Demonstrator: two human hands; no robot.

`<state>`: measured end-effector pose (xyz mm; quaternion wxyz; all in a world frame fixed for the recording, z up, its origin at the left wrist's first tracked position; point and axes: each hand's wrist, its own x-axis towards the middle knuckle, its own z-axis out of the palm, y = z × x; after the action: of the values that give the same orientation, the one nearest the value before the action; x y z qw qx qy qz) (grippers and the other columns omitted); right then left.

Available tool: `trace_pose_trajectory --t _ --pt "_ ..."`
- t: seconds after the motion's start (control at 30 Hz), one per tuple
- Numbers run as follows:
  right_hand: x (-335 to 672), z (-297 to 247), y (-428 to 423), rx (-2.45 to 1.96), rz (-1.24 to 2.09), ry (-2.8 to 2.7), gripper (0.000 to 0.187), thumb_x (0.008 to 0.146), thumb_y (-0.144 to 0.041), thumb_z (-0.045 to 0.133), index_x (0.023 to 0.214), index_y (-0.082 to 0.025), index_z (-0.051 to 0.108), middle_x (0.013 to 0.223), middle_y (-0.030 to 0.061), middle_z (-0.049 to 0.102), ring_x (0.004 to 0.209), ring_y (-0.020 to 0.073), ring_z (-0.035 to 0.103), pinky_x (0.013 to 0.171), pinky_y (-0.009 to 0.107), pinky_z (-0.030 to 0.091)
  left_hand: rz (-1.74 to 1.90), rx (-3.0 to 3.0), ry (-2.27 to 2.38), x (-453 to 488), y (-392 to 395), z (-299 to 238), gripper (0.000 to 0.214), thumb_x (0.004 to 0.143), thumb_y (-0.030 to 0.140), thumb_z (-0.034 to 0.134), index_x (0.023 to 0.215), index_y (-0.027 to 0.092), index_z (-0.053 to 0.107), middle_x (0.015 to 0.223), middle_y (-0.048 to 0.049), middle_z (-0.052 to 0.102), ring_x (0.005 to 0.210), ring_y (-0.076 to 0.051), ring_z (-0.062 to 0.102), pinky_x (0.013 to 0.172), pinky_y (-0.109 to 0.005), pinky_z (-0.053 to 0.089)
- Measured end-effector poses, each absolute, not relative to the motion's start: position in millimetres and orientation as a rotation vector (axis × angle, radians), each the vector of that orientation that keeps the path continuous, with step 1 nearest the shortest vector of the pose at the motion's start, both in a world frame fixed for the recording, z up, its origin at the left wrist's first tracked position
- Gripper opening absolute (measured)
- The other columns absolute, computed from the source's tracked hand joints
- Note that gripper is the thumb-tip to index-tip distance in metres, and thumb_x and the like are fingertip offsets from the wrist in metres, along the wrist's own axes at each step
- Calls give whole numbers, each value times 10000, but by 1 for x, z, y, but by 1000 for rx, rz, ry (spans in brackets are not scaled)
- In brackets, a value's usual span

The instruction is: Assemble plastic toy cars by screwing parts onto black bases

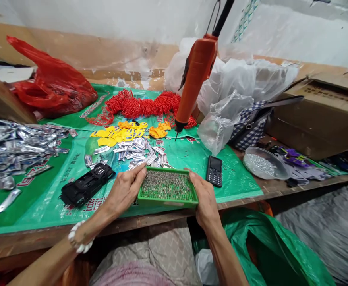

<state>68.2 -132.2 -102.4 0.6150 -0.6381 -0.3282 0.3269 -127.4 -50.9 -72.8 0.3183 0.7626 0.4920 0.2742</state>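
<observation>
Between my two hands is a green plastic tray (168, 201), held at the table's front edge. Many small metal screws (166, 184) lie spread over its slotted bottom. My left hand (126, 188) grips the tray's left end, thumb on the rim. Around the right end close the fingers of my right hand (204, 196). Just beyond the tray are silvery strips (138, 151) and yellow plastic pieces (122, 133). To the left sits a black toy car body (87, 184). An orange electric screwdriver (196, 79) hangs above the table, bit pointing down.
A keypad phone (214, 171) lies right of the tray, and a clear bowl of small metal parts (261, 163) stands farther right. Red netting (144, 104) and a red bag (55, 85) are behind. A silvery pile (16, 147) covers the left. A cardboard box (317, 119) is at right.
</observation>
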Motion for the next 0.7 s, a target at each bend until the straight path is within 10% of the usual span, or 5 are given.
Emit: trace_pose_trajectory --t 0.7 --pt "67 -95 -124 -1413 708 -710 624 801 -667 611 1171 -182 744 1266 101 708 1308 318 562 1178 507 332 789 2090 1270 -124 -44 -65 631 916 510 359 1200 81 724 550 17 531 534 -158 437 593 -257 411"
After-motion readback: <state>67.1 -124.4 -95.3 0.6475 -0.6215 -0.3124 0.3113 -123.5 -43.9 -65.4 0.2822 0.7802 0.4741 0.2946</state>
